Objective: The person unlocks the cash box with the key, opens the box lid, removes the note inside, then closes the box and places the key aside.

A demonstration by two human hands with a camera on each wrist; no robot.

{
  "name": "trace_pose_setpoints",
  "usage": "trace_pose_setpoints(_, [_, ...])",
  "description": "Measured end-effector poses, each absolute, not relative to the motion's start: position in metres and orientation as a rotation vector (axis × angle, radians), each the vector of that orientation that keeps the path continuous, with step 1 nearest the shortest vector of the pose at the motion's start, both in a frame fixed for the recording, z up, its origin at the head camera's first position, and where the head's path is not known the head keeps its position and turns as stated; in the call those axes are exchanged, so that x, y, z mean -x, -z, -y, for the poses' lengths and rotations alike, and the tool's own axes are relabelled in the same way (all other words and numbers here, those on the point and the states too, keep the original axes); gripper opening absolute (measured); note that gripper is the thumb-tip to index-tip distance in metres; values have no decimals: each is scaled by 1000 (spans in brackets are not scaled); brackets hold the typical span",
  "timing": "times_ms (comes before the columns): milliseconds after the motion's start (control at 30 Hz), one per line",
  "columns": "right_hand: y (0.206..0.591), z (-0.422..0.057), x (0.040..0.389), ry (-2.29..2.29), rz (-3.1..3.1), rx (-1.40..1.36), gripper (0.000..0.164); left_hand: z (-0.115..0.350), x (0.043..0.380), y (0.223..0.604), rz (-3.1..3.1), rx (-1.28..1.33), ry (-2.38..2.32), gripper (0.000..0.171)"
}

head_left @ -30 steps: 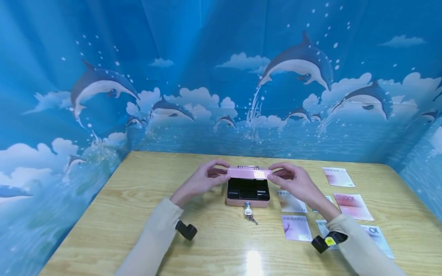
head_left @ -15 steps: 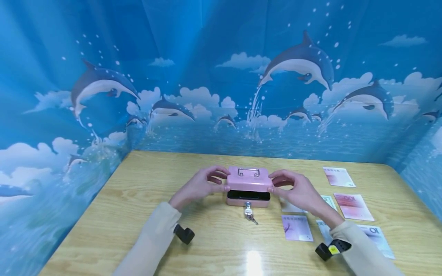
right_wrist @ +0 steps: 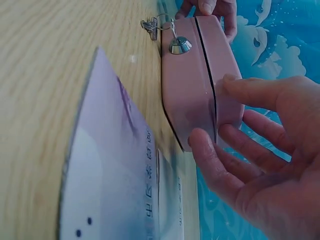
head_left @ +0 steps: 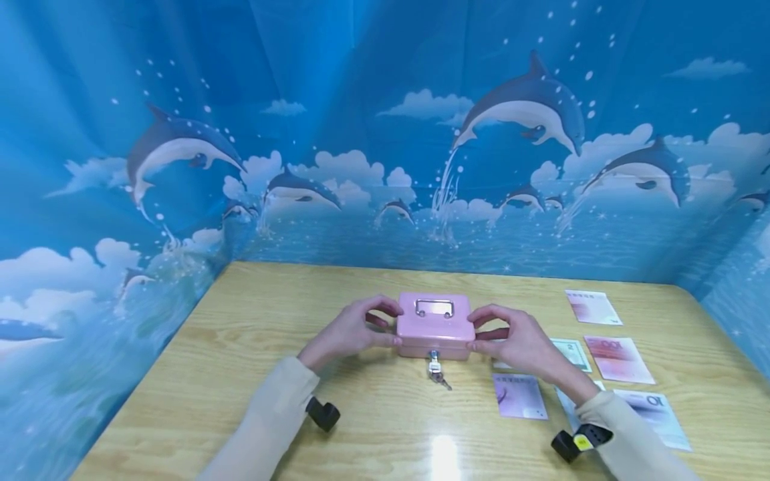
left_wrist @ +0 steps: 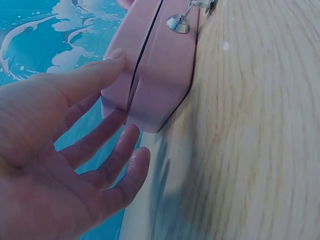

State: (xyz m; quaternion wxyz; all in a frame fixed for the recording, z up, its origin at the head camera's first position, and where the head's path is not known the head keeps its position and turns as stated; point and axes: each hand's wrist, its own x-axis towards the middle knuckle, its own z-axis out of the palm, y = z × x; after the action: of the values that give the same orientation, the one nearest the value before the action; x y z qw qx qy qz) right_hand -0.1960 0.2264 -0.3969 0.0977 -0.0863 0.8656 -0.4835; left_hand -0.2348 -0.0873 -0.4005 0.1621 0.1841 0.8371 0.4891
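Note:
A pink cash box (head_left: 428,329) with a metal handle (head_left: 434,308) on its lid stands on the wooden table. Its lid is down, with a thin dark seam between lid and base in both wrist views. My left hand (head_left: 355,329) holds the lid's left end, thumb at the front and fingers along the side. At the other end, my right hand (head_left: 519,342) holds the lid likewise, its thumb on the front (right_wrist: 231,82). A key sits in the front lock (right_wrist: 180,45), and a key ring with keys (head_left: 439,377) hangs from it onto the table.
Several banknotes lie right of the box: a purple one (head_left: 520,397), a red one (head_left: 619,361), a green one (head_left: 574,354), a blue-grey one (head_left: 658,421) and a pale one (head_left: 592,307). A dolphin-print curtain (head_left: 361,167) rises behind the wooden table (head_left: 240,334).
The lid has swung down from raised, covering the black interior. Both hands have come down and toward me with it, still at its two ends. The banknotes have not moved.

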Motion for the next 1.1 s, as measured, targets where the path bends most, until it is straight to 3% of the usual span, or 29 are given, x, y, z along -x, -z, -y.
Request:
trace_pose_setpoints(533, [396,-223,194,1449,-2496,170,47,87,233,402,-2384,-502,-1371,52])
trace_pose_setpoints(800, [397,-225,195,1397,-2567,240,44,86,234,400,-2370,-505,-1351,44])
trace_pose_setpoints(967, [396,-225,193,1255,-2731,435,42,85,235,395,-2404,-503,-1286,50])
trace_pose_setpoints(1100, [395,-224,188,1155,-2908,560,35,84,237,395,-2400,-476,-1301,69])
